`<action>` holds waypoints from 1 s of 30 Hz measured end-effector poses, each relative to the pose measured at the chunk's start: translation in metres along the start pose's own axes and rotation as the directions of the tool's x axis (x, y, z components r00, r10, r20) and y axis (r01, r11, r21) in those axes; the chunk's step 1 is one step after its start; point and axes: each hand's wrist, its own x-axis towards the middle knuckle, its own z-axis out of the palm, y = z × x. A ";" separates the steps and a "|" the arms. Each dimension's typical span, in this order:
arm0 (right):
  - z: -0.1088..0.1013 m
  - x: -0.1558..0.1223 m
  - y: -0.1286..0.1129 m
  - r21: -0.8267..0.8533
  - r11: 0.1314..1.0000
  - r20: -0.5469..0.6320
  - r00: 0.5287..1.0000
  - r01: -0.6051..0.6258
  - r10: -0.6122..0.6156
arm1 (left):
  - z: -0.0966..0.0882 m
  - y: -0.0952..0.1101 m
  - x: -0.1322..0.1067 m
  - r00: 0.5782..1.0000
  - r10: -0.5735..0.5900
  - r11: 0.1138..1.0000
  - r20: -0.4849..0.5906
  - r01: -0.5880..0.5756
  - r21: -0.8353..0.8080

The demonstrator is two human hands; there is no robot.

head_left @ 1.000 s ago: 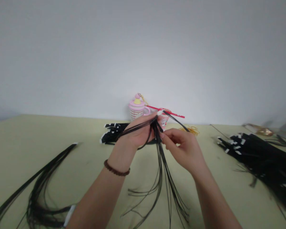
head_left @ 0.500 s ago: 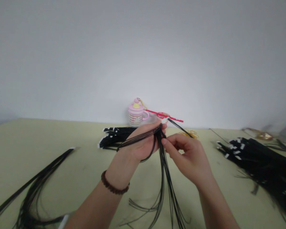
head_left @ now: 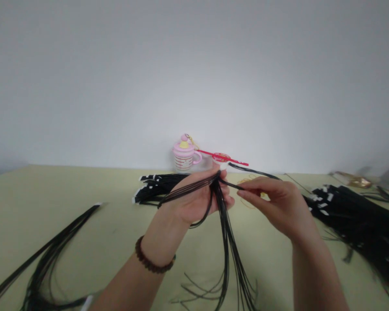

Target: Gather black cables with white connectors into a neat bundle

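My left hand point(head_left: 194, 199), with a bead bracelet on its wrist, is closed round a bundle of thin black strands point(head_left: 228, 242) that hangs down toward the pale green table point(head_left: 116, 224). Some strands cross the back of this hand. My right hand point(head_left: 278, 205) is just to the right, pinching a single black strand point(head_left: 246, 172) that runs out of the bundle; the strand stretches between both hands and sticks out past my right fingers.
A pink lidded cup point(head_left: 184, 153) and a red stick point(head_left: 227, 158) stand by the wall. A black bundle with white tips point(head_left: 152, 185) lies behind my left hand. A big black pile point(head_left: 359, 220) fills the right, loose strands point(head_left: 45, 255) the left.
My right hand has moved to the right, away from my left hand, drawing one strand out sideways. My left hand has kept its hold on the bundle.
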 end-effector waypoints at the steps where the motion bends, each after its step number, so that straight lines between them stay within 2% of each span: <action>1: 0.000 0.001 0.002 0.009 1.000 -0.018 1.000 0.009 -0.009 | 0.000 -0.001 0.001 0.999 -0.047 0.999 0.027 0.048 -0.021; 3: 0.002 0.003 0.005 0.034 0.999 -0.036 0.999 0.025 -0.024 | 0.001 -0.002 0.003 0.994 -0.090 0.994 0.066 0.094 -0.060; 5: 0.006 0.005 0.007 0.036 0.998 -0.031 0.999 0.045 -0.044 | 0.001 -0.001 0.004 0.996 -0.058 0.996 0.061 0.062 -0.071; 8: 0.011 0.006 0.004 -0.064 0.994 -0.034 0.995 0.088 -0.090 | 0.004 0.002 0.004 1.000 0.028 0.997 0.000 -0.028 -0.073; 11: 0.013 0.003 -0.006 -0.188 0.972 -0.124 0.978 0.142 -0.167 | 0.006 0.005 0.003 0.987 0.142 0.986 -0.082 -0.148 -0.082; 14: 0.014 -0.001 -0.020 -0.189 0.963 -0.188 0.955 0.192 -0.228 | 0.007 0.006 0.002 0.964 0.214 0.971 -0.159 -0.228 -0.074; 16: 0.017 -0.004 -0.027 -0.154 0.971 -0.161 0.965 0.182 -0.206 | 0.009 0.005 0.002 0.957 0.218 0.969 -0.194 -0.235 -0.070; 22: 0.027 -0.008 -0.033 -0.107 0.991 -0.091 0.992 0.082 -0.092 | 0.021 0.001 0.000 0.971 0.126 0.991 -0.203 -0.131 -0.012; 27: 0.025 -0.010 -0.036 -0.111 0.994 -0.019 1.000 0.004 -0.006 | 0.022 -0.001 0.000 0.970 0.133 0.991 -0.205 -0.132 0.020; 30: 0.024 -0.009 -0.039 -0.094 0.996 0.038 0.999 0.005 -0.001 | 0.021 -0.002 -0.001 0.974 0.135 0.991 -0.183 -0.136 0.011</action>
